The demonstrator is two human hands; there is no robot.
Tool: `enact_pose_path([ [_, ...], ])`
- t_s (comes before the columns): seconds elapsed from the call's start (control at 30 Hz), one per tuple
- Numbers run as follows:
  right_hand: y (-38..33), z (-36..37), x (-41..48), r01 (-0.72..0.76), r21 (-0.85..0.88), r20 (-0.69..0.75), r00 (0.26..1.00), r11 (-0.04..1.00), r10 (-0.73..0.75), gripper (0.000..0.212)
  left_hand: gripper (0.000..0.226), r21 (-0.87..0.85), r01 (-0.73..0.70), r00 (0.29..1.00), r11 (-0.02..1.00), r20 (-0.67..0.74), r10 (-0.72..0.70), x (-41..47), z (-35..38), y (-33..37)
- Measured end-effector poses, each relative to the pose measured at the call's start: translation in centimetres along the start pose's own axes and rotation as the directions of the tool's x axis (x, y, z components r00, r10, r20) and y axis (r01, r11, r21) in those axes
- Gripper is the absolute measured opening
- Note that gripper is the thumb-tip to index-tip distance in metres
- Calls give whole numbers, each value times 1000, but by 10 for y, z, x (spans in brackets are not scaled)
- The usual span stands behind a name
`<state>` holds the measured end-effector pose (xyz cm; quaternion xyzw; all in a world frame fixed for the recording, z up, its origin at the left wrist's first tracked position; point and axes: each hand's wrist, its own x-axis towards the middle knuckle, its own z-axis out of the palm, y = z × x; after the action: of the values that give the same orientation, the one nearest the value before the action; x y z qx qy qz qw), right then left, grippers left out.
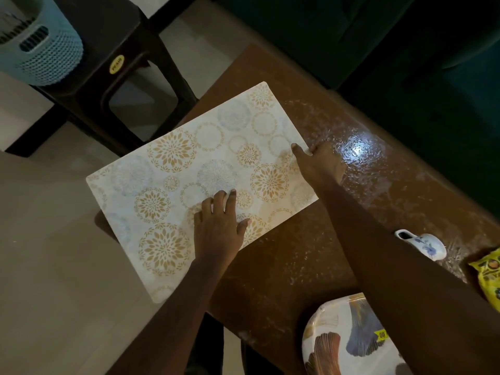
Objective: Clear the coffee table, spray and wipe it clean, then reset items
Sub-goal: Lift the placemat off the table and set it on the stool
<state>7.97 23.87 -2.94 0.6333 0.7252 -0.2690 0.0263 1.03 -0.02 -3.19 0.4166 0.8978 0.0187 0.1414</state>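
A white placemat (189, 169) with gold and grey floral circles lies across the left end of the brown coffee table (378, 190), its left part hanging past the table's edge. My left hand (219, 228) rests flat on the mat's near side, fingers spread. My right hand (316, 163) is at the mat's right edge, thumb on top and fingers curled under that edge. The tabletop looks wet and streaky, with a bright light reflection right of my right hand.
A small white and blue ceramic jug (422, 243) lies on its side at the table's right. A yellow packet (489, 274) sits at the right edge. A wrapped stack of patterned plates (349, 339) is near me. A dark stool (127, 77) with a blue basket (40, 41) stands left; a dark sofa behind.
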Motion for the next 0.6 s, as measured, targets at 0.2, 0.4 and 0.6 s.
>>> enact_pose_path([
  [0.2, -3, 6, -14, 65, -93, 35, 997, 994, -62, 79, 70, -19, 28, 1000, 999, 5, -27, -2, 0, 3],
  [0.4, -2, 1, -9, 86, -33, 20, 996, 996, -85, 85, 71, -25, 20, 1000, 999, 16, -20, -1, 2, 1],
  [0.6, 1, -13, 2, 167, -30, 30, 986, 985, -166, 61, 71, -14, 22, 999, 1000, 31, -21, 0, 1, 2],
])
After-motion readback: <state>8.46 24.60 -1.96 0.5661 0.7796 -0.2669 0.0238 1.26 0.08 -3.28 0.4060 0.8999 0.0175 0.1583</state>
